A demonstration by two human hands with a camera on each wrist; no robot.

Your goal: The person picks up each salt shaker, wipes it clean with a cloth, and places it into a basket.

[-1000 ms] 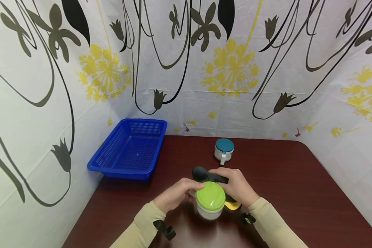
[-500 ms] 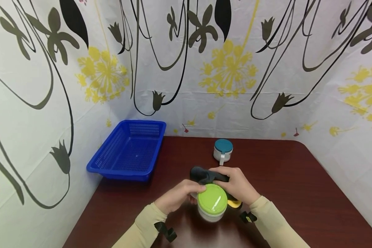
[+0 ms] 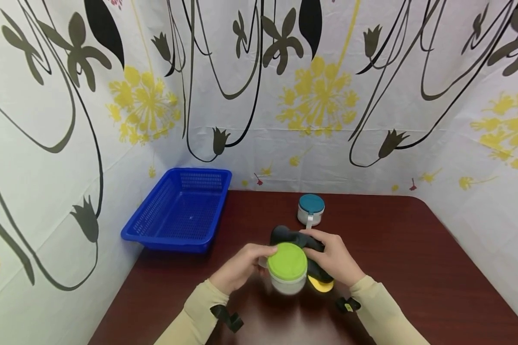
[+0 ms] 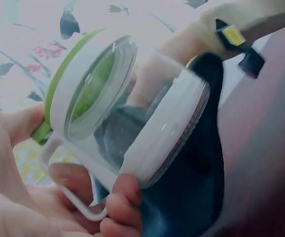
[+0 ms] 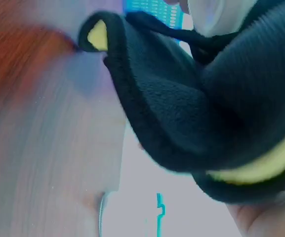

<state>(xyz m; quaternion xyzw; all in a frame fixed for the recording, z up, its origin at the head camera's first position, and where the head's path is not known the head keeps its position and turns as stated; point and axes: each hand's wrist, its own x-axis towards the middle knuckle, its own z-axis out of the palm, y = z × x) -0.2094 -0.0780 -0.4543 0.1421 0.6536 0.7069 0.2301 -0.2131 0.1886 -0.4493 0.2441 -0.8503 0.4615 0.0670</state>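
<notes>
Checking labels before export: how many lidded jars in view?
2. The green-lidded jar, its handle gripped by the left hand; the teal-lidded jar, standing near the far edge of the table. No others show.

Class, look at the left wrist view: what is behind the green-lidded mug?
Through the green-lidded mug, black fabric and part of the right hand show; whatever lies behind its white band is hidden.

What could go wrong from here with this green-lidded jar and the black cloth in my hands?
The green-lidded jar might slip, since your left hand holds it from one side, at the handle. Your right hand could knock the teal-lidded jar standing just beyond it. The black cloth bunches close to the green-lidded jar, so it might jostle it.
</notes>
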